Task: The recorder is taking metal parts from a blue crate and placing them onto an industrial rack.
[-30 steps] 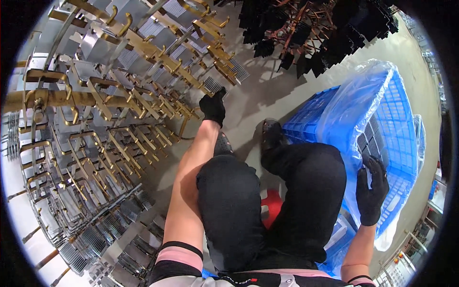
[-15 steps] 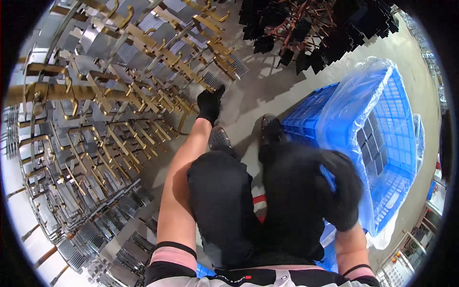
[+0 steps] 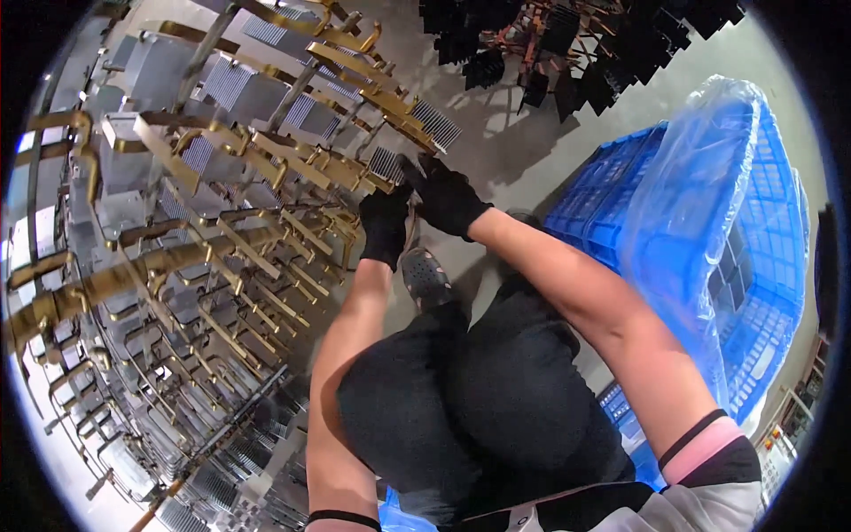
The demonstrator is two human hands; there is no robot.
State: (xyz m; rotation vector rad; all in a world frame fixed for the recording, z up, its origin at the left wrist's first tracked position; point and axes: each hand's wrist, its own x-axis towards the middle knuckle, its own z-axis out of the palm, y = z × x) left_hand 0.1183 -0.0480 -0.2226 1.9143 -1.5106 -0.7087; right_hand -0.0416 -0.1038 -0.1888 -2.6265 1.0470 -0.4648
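Both gloved hands are up at the edge of the brass-coloured hanging rack (image 3: 222, 239), which is loaded with rows of grey finned metal pieces on its hooks. The right hand (image 3: 448, 195) is stretched forward with its fingers curled at a hook beside a finned piece (image 3: 387, 164); whether it actually grips that piece or only the hook I cannot tell from here. The left hand (image 3: 386, 222) sits just below it, fingers closed loosely round a hook arm, seemingly steadying it. By the look of it the step in hand is working a single piece at that hook, on or off. The next move calls for a clean lift clear of the hook tip without knocking the neighbours. The blue crate (image 3: 762, 301), lined with clear plastic, stands well to the right on the floor.
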